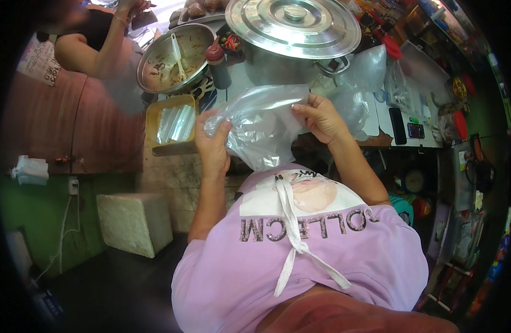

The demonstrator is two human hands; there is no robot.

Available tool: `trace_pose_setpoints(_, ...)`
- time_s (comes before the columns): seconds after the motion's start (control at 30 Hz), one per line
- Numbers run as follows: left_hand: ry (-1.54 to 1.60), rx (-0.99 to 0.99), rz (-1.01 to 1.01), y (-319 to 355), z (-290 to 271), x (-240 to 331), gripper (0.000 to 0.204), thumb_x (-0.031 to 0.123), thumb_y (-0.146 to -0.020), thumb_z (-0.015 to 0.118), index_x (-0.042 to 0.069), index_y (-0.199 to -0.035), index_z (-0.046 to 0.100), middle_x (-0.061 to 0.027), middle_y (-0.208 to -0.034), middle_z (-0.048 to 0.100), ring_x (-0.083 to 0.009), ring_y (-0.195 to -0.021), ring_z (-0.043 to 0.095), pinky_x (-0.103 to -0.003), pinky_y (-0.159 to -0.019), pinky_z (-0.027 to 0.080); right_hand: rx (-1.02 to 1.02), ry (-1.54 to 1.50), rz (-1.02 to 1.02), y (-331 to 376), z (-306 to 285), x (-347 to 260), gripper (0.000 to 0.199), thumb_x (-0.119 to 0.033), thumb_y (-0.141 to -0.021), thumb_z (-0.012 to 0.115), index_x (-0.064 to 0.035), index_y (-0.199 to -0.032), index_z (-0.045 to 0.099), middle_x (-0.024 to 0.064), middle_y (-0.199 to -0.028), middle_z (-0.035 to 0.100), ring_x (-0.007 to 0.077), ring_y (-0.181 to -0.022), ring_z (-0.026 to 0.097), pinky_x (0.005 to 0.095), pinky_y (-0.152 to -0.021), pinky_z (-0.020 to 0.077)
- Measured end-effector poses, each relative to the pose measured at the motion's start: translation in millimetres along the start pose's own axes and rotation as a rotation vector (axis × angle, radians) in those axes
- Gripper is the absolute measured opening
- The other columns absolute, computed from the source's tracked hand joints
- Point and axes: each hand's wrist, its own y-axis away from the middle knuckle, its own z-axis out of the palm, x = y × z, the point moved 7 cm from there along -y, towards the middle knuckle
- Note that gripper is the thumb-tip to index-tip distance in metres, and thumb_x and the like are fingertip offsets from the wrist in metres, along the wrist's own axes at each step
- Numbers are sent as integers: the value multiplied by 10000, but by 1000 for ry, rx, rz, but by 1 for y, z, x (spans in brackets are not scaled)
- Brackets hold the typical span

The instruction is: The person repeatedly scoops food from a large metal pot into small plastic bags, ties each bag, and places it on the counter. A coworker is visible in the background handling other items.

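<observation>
Stood at a crowded white counter (385, 119) in a room with a green wall (50, 205), facing a large metal pot (277, 71). Held a clear plastic bag (266, 119) on the near side of the pot, drawn out between both hands, apparently to spread the thin film. Gripped one gathered edge in the left hand (212, 139), with fingers curled and thumb pressed down; pinched the opposite edge in the right hand (322, 119), between thumb and fingers. Had a yellow tray (175, 148) of clear plastic pieces (175, 123) left of the pot and nearer, probably for easy reach. Could not make out the bag's mouth through glare and creases, nor the pot's contents beneath the lid (294, 30). Saw a co-worker (83, 53) left of the pot only in part, cut off at the upper rim.
</observation>
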Motion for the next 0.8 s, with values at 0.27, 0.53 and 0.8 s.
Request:
trace_pose_setpoints(0.27, -89, -103, -2, 10, -12, -2, 332, -14, -803, 755, 51, -1084, 589, -46, -988, 625, -137, -905, 608, -271, -792, 519, 80, 376, -279, 2, -13, 0, 136, -123, -887, 702, -3, -950, 690, 0, -807, 665, 108, -675, 584, 241, -665, 457)
trace_pose_setpoints(0.53, -265, -209, -128, 19, -14, -27, 166, 42, -857, 723, 63, -830, 561, -45, -980, 626, -108, -864, 584, -244, -752, 480, 205, 991, -856, 22, 23, -30, 259, -22, -882, 612, -29, -1133, 676, 136, -887, 650, 267, -769, 618, 305, -716, 494)
trace_pose_setpoints(0.8, -114, -387, -231, 38, 4, -42, 159, 15, -846, 716, 53, -930, 587, -31, -970, 614, -104, -859, 578, -218, -747, 457, 179, 839, -693, 29, 7, -35, 136, -75, -865, 683, -37, -985, 735, 125, -769, 648, 268, -693, 628, 321, -645, 494)
